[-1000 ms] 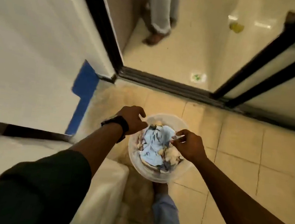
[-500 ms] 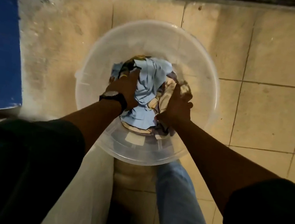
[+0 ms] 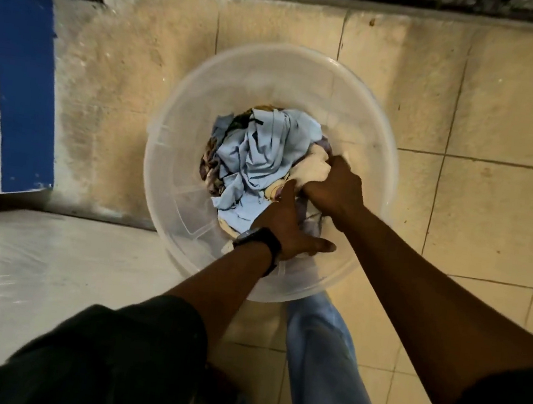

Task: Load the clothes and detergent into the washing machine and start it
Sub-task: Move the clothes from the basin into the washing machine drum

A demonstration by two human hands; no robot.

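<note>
Presently, a clear plastic basin (image 3: pixel 175 170) is seen standing on the tiled floor (image 3: pixel 506 97), viewed from directly above. A heap of clothes (image 3: pixel 256 167) lies inside it, bunched toward the middle and the right side – a pale blue garment (image 3: pixel 264 154) on top, a cream piece (image 3: pixel 312 170) at the right edge of the heap, and darker patterned fabric (image 3: pixel 209 168) at the left.

Both hands are recorded inside the basin. The right hand (image 3: pixel 334 186) is closed in a fist on the cream piece, with fabric bunched under the knuckles. The left hand (image 3: pixel 286 221) is laid against the near side of the heap, thumb spread outward toward the right and the fingers buried in the cloth; whether they are closed on any fabric cannot be told. The 2 hands are touching at the right side of the heap. A black watch (image 3: pixel 260 239) is worn on the left wrist.

A leg in blue jeans (image 3: pixel 323 360) is seen on the floor just below the basin. A white surface (image 3: pixel 31 273) – its nature unclear – occupies the lower left, and a blue-painted band (image 3: pixel 16 70) is noted on the wall at the left edge.
</note>
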